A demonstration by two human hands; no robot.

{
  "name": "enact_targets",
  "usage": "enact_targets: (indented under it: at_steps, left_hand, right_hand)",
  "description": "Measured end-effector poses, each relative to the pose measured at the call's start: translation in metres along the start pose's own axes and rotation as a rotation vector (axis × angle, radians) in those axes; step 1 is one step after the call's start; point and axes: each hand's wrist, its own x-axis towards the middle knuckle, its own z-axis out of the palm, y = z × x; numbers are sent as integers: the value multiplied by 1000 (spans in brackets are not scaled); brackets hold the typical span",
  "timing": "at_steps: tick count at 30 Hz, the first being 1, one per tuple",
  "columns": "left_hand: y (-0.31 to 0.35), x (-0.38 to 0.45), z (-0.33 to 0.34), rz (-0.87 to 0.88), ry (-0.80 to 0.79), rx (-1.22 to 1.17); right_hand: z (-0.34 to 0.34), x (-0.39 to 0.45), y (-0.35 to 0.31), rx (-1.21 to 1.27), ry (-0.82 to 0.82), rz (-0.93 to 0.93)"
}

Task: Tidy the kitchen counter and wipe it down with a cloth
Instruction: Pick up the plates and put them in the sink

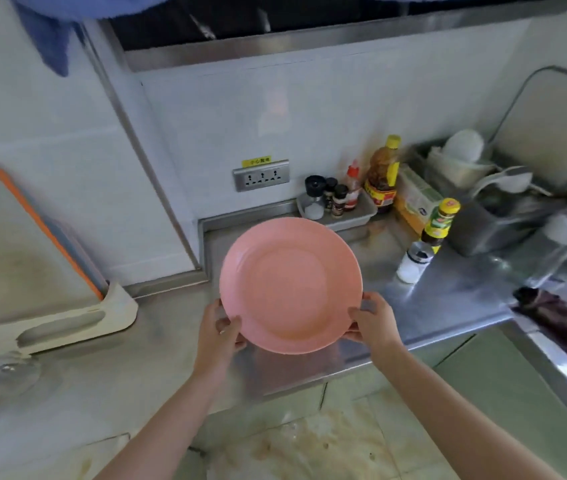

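A round pink plate (290, 284) is held above the steel counter (455, 306), tilted a little toward me. My left hand (221, 332) grips its near left rim, thumb on top. My right hand (374, 322) grips the near right rim the same way. A dark purple cloth (559, 318) lies crumpled on the counter at the right, apart from both hands.
A small tray (361, 216) of spice jars, an oil bottle (382, 174), a sauce bottle (438, 225) and a salt shaker (413, 263) stand at the back. A dish rack (504, 188) with bowls sits right. A cutting board in its stand (32, 271) and a glass (1, 372) are left.
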Motion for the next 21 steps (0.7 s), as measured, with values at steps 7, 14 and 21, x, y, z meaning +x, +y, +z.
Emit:
enact_targets:
  at_steps: [7, 14, 21]
  left_hand:
    - [34, -22, 152, 91, -297, 95]
    - [52, -83, 311, 161, -571, 185]
    - [39, -158, 457, 194, -808, 274]
  right_hand:
    - [-156, -14, -16, 131, 284, -61]
    - [-314, -49, -9, 268, 532, -101]
    - [-462, -90, 14, 305, 760, -94]
